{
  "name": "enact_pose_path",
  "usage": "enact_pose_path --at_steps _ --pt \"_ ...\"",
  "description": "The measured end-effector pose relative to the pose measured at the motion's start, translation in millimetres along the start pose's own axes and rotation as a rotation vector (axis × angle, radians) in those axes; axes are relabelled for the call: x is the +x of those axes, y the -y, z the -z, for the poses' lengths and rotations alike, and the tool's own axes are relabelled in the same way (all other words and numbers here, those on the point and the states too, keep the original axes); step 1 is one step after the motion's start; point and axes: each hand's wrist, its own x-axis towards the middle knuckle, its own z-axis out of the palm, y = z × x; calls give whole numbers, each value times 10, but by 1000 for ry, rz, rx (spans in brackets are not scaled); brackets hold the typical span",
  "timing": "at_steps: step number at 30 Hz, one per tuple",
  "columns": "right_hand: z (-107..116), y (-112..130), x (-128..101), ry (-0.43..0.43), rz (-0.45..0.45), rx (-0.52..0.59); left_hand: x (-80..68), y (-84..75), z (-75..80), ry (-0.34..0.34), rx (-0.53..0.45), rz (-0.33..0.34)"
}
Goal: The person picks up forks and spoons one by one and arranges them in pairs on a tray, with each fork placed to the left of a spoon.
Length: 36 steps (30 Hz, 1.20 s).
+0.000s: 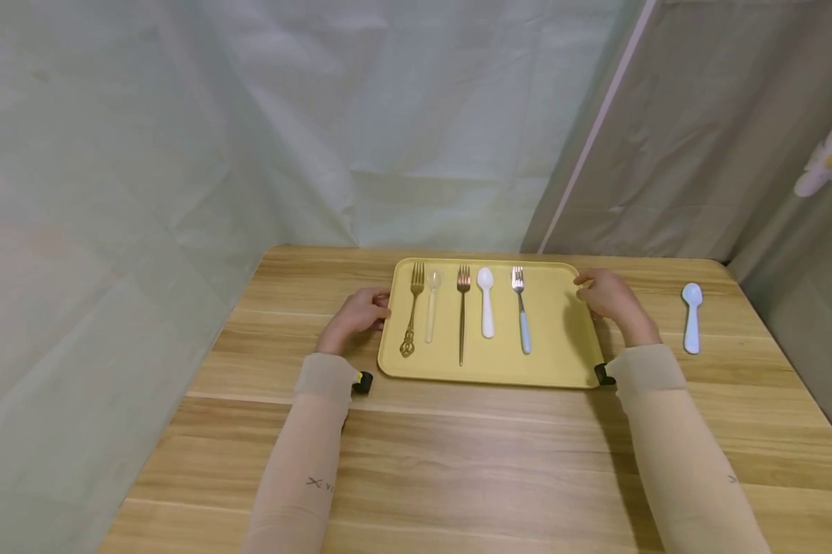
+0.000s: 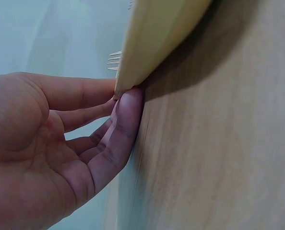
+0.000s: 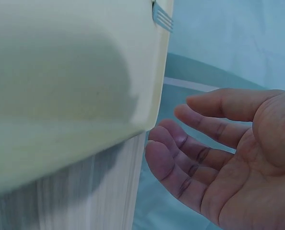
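Observation:
A yellow tray [image 1: 561, 338] lies on the wooden table [image 1: 457, 462] with cutlery in a row: an ornate gold fork [image 1: 412, 315], a pale translucent spoon [image 1: 432, 308], a slim gold fork [image 1: 462, 312], a white spoon [image 1: 486, 300] and a blue-handled fork [image 1: 522, 312]. My left hand [image 1: 356, 312] is at the tray's left edge. In the left wrist view its fingertips [image 2: 130, 103] touch the underside of the tray rim [image 2: 157, 33]. My right hand [image 1: 609, 300] is by the tray's far right corner. In the right wrist view that hand [image 3: 229, 153] is spread, just clear of the tray rim [image 3: 152, 96].
A light blue spoon [image 1: 692, 315] lies alone on the table to the right of the tray. Pale cloth walls close in the table at the back and on both sides. The table's right edge is near the spoon.

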Motion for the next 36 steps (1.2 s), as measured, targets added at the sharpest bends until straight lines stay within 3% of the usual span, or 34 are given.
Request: enact_pose_path --at_steps 22,36 --pt "65 -173 4 -41 -33 -35 -2 2 1 8 -66 22" --pt "124 -245 -111 -43 -57 -67 -3 2 -8 3 -49 25"
